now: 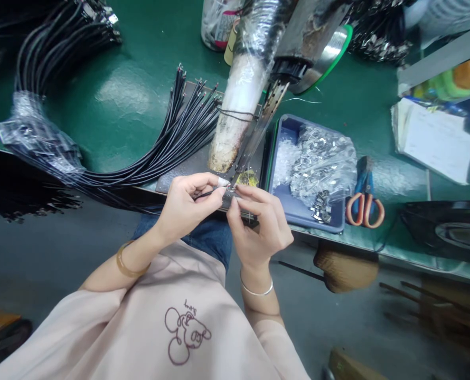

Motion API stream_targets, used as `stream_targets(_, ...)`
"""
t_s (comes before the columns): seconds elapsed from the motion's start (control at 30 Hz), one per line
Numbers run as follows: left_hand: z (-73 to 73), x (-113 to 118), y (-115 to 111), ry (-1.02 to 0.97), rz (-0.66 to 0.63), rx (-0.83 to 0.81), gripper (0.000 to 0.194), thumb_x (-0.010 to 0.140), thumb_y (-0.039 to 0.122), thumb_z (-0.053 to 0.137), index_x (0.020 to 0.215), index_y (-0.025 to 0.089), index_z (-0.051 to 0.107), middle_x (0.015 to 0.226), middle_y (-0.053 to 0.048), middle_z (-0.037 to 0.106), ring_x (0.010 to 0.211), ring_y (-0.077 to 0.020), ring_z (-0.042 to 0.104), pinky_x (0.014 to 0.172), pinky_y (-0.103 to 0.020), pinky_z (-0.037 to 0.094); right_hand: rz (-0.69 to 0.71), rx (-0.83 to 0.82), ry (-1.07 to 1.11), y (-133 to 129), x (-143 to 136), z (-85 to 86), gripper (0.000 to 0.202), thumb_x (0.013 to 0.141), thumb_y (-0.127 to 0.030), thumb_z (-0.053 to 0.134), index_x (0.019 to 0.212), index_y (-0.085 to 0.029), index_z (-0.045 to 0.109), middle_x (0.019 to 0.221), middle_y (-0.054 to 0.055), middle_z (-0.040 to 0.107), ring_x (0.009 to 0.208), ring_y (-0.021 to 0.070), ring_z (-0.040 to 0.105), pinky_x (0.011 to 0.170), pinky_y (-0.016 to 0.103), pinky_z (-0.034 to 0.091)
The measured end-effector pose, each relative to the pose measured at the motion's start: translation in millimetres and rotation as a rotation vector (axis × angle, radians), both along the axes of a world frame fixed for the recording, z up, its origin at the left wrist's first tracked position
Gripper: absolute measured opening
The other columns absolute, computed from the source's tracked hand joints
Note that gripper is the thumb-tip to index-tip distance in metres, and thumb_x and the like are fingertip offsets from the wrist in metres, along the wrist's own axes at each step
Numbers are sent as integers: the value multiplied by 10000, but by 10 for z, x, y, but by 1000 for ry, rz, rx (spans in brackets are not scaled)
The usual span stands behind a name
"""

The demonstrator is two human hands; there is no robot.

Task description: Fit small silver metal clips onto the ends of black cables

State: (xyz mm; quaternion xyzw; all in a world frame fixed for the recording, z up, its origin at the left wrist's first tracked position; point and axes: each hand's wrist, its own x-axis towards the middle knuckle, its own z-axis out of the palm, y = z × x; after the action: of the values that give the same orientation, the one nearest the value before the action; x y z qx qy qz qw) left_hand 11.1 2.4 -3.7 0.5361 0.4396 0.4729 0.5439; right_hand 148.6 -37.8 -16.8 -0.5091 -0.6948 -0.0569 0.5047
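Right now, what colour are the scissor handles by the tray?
Orange, on the scissors right of the blue tray; head view.

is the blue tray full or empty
Partly full. The blue tray holds a clear bag of small metal clips and a few loose ones at its front corner, while bare blue floor shows beside them.

Thin black cable, held nearly level between the fingertips at the near edge of the green bench, its stripped end pointing right. Small metal connector shell, silvery and dark, pinched just right of the cable end, touching it; finer detail is indistinct.
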Motion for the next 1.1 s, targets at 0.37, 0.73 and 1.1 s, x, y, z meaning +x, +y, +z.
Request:
stream_targets(0.37,-7,-8,-4,8,-21,11,121,771,208,659,729,110,717,522,56,396,476,-55,317,439,-191,253,-23,-15,-17,15,7,-12,205,846,-27,723,904,-210,653,940,32,784,855,127,754,820,237,623)
stream_targets(0.73,14,-28,4,19,-46,-29,108,761,230,683,704,137,687,508,64,379,480,-59,301,441,-205,239,-8,-16,1,-4,6,11,193,859,-55,690,892,-232,619,942,28,784,843,150,761,768,272,636)
stream_targets(1.1,14,-21,12,21,-86,-46,92,774,222,654,727,145,637,502,90,307,473,-56,256,447,-215,201,-20,-18,-19,20,8,6,193,855,-56,738,912,-222,658,924,25,784,835,133,753,783,242,619)
